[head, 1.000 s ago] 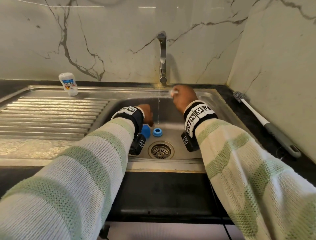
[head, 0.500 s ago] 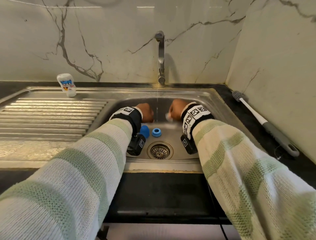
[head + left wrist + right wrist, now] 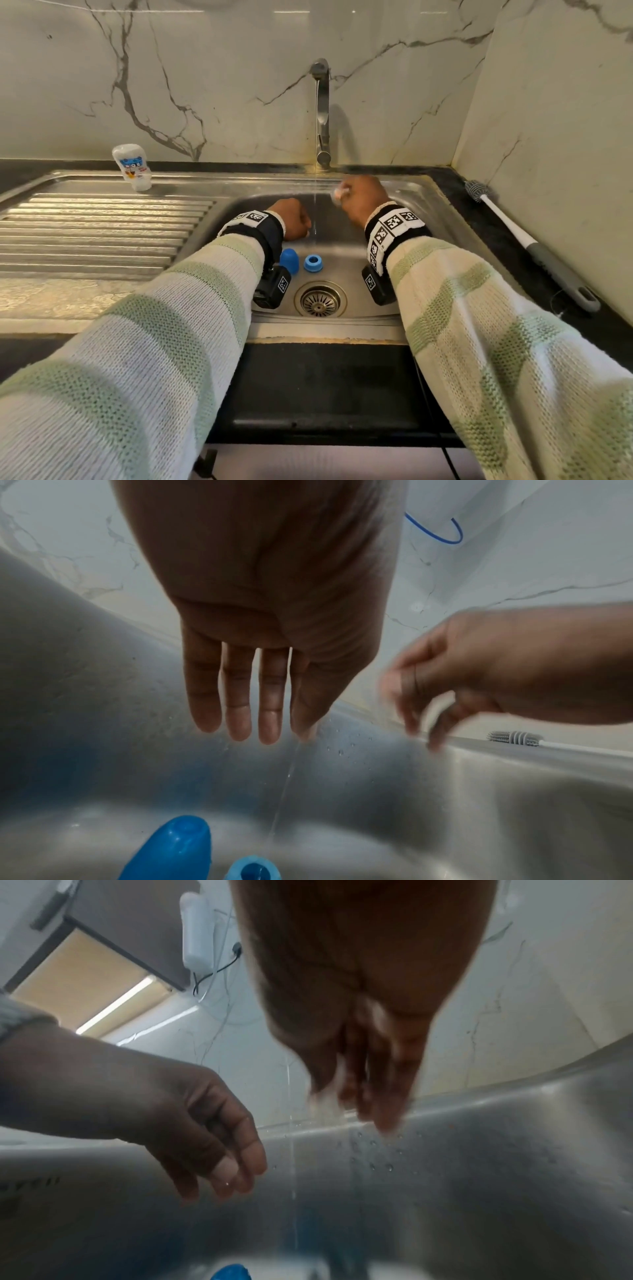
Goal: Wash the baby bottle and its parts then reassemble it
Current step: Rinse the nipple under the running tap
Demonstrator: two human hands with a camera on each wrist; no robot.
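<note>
Low inside the sink (image 3: 424, 205), my left hand (image 3: 295, 221) hangs just left of the thin water stream (image 3: 314, 212). The left wrist view shows its fingers (image 3: 240, 710) straight, wet and holding nothing. My right hand (image 3: 358, 198) is up by the sink's back rim, right of the stream, pinching a small pale, clear part (image 3: 340, 192) that looks like the teat. That hand (image 3: 359, 1102) is blurred in the right wrist view. A blue cap (image 3: 288, 260) and a blue ring (image 3: 313, 263) lie on the sink floor beside the drain (image 3: 320, 298). The white bottle (image 3: 132, 166) stands on the drainboard.
The tap (image 3: 321, 113) rises behind the sink and runs a thin stream. A bottle brush (image 3: 527, 240) with a grey handle lies on the dark counter at the right, near the marble wall. The ribbed drainboard (image 3: 96, 236) stretches left.
My right hand dipped down into the sink with the clear part, then rose back to the back rim. The left hand stayed beside the stream. The blue parts have not moved.
</note>
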